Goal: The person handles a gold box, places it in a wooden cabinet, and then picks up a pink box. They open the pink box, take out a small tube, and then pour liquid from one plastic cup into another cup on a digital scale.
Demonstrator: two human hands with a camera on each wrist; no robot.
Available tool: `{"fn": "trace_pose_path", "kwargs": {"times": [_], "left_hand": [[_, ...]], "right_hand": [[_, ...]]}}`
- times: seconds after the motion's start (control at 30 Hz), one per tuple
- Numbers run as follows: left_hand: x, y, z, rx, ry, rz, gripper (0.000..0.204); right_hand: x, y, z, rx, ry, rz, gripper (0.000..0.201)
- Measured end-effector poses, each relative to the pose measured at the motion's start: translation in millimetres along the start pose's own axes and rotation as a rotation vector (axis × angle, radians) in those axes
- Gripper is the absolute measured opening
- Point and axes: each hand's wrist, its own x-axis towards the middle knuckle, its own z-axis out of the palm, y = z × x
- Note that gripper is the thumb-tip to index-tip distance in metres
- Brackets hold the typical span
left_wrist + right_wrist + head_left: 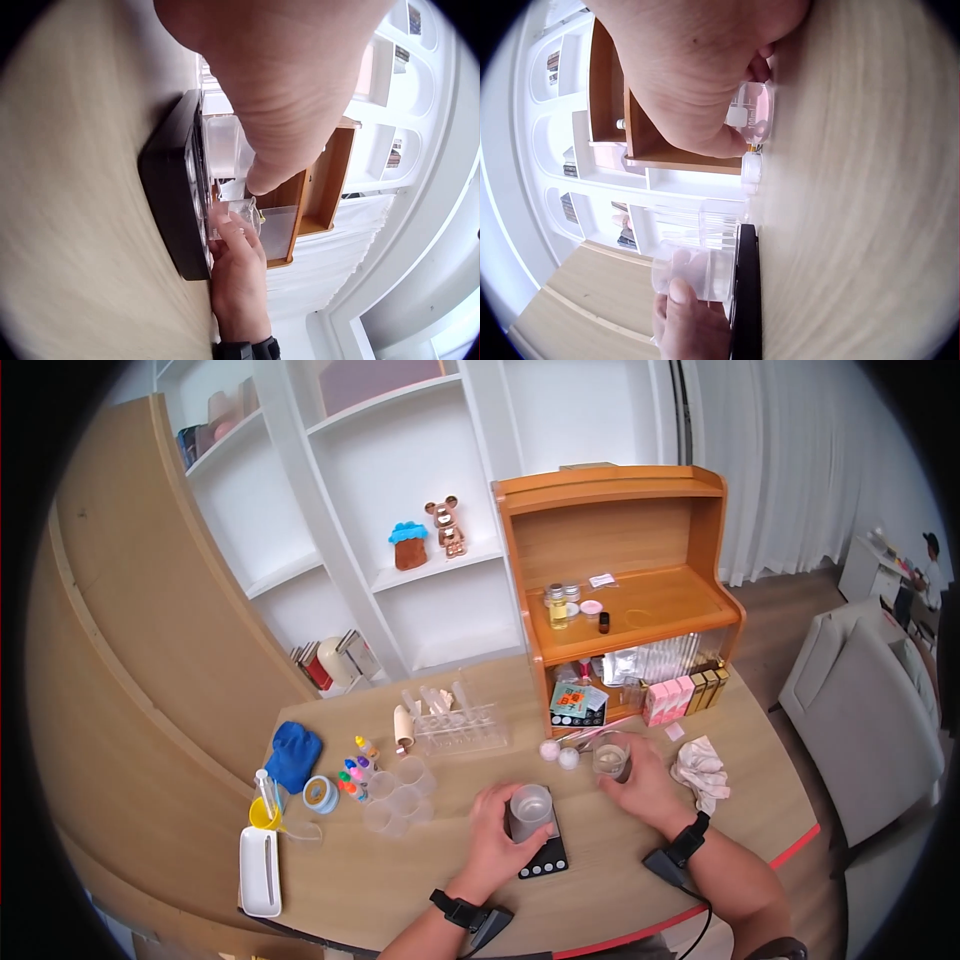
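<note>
My left hand (490, 838) curls around a translucent plastic cup (531, 807), thumb on its near side. The cup stands on a black digital scale (545, 863) with a row of round buttons along its front. To the right, my right hand (648, 788) grips a small clear beaker (607, 754) between thumb and fingers. In the right wrist view, the beaker (754, 116) carries a white 100 ml marking and is low at the tabletop. That view also shows the left thumb against the cup wall (694, 262), right over the scale (745, 300).
Left of the scale are several empty plastic cups (383, 817), small colored bottles (348, 784) and a test-tube rack (470, 732). A wooden shelf unit (625, 600) stands behind the beaker, with two whitish balls (568, 759) before it. A crumpled cloth (702, 770) lies at right.
</note>
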Motion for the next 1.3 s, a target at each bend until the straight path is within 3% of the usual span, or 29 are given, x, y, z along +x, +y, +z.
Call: {"fn": "trace_pose_path", "kwargs": {"times": [0.17,0.43,0.63,0.83,0.9,0.97,1.3], "left_hand": [[5.7,11.6,-3.0,0.054,0.018,-0.079,0.062],[38.2,-8.8,-9.7,0.055,0.096,-0.097,0.062],[49.6,7.1,-3.1,-0.123,0.147,-0.156,0.063],[45.0,15.1,-1.4,-0.024,0.185,-0.032,0.061],[46.0,23.5,-4.1,0.090,0.130,0.111,0.061],[45.4,28.5,-4.4,0.121,0.107,0.147,0.063],[44.6,44.5,-5.0,0.415,-0.003,0.324,0.066]], "right_hand": [[0.4,2.7,0.1,-0.033,0.002,-0.033,0.060],[-0.3,10.0,4.9,-0.034,-0.005,-0.028,0.059],[-2.2,7.5,4.9,-0.025,0.000,-0.080,0.059],[-13.1,-6.3,12.2,-0.005,-0.102,-0.169,0.060],[-17.7,-10.0,14.2,0.013,-0.135,-0.190,0.060],[-18.7,-14.2,13.4,-0.003,-0.222,-0.190,0.062],[-20.1,-18.5,12.9,0.032,-0.214,-0.225,0.063]]}}
